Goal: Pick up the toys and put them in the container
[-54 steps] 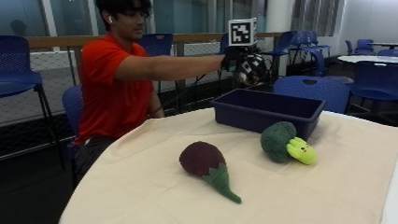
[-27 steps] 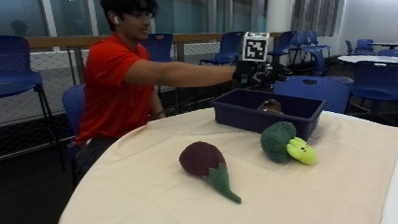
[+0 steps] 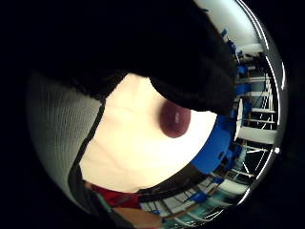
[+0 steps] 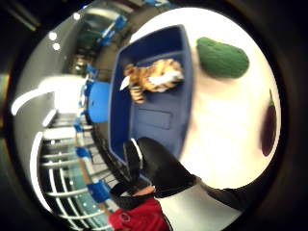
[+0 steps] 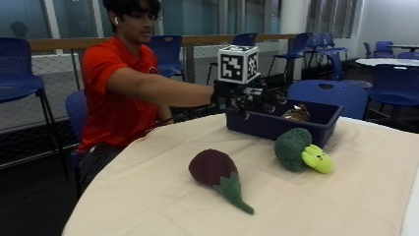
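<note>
Toys number three in all. One, a striped tiger plush (image 5: pixel 298 113), lies inside the single dark blue container (image 5: pixel 275 129), which stands on the far side of the table; the thumb-side palm view looks straight down on it resting on the bin's floor. Two more lie outside on the cream tablecloth (image 5: pixel 150 196): a green broccoli plush (image 5: pixel 300 151) with a yellow-green face, just in front of the container's near wall and a little to its right, and a purple eggplant plush (image 5: pixel 216 174) with a green stem, nearer the camera and to the left, well apart from the broccoli.

Over the container's left end hangs the gloved right hand (image 5: pixel 252 98), arm stretched out from a seated person in a red shirt (image 5: pixel 114 93). Its fingers look loosely spread and hold nothing. The little-finger-side palm view shows the eggplant on the cloth below.

Blue chairs (image 5: pixel 327 93) stand behind the table.
</note>
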